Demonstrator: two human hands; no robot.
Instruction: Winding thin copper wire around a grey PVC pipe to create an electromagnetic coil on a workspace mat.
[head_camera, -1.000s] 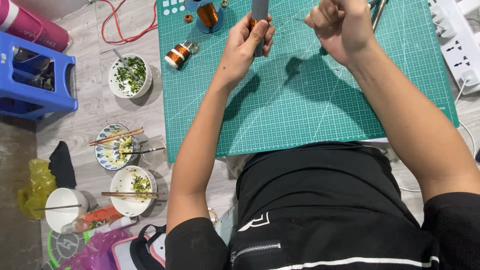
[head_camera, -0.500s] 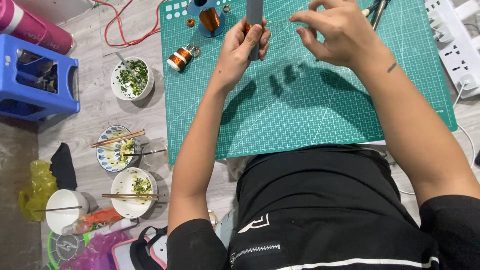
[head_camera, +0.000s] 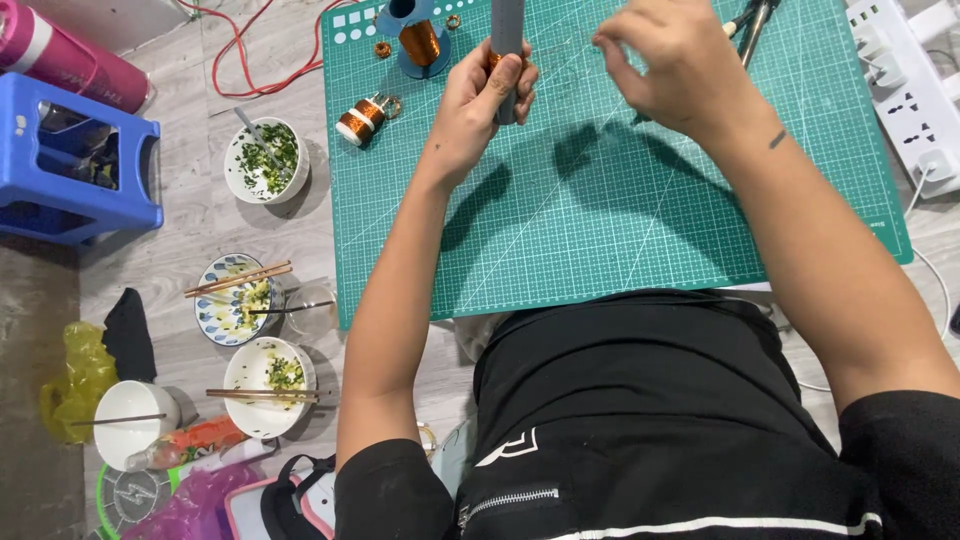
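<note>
Grey tube (head_camera: 507, 40) gripped upright in left hand (head_camera: 480, 100), copper wire at its fingers | right hand (head_camera: 680, 60) just beside, fingers pinched, can't tell on what | risk, my guess: slack lets the winding loosen | copper spool (head_camera: 358, 120) left of hand
</note>
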